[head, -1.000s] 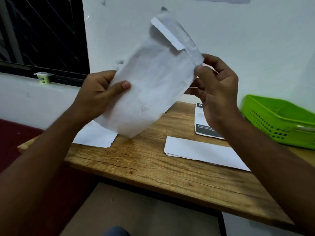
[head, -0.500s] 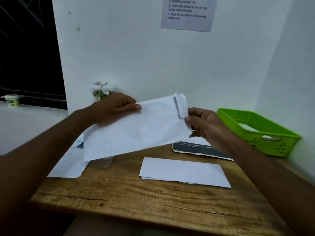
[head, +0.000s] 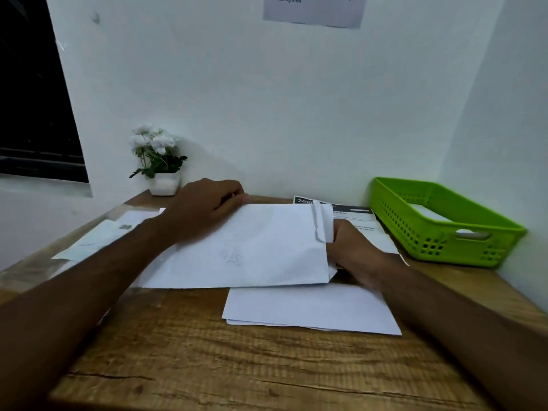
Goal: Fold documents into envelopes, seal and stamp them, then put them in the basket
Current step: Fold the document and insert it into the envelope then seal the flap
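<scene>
A: Fingers (head: pixel 232 198) gripping what?
B: Left hand (head: pixel 204 210) pinches the envelope (head: pixel 252 250) at its far-left corner; right hand (head: pixel 355 250) curls under the flap end, holding it.
A: Lying how?
B: Long axis left-right, flap rightward, low over the table (head: pixel 237 366); both forearms reach forward.

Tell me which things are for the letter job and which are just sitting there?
For the job: envelope, held by left hand and right hand; folded paper below it; printed sheet; green basket.
Just sitting there: potted flowers; wall notice.
</scene>
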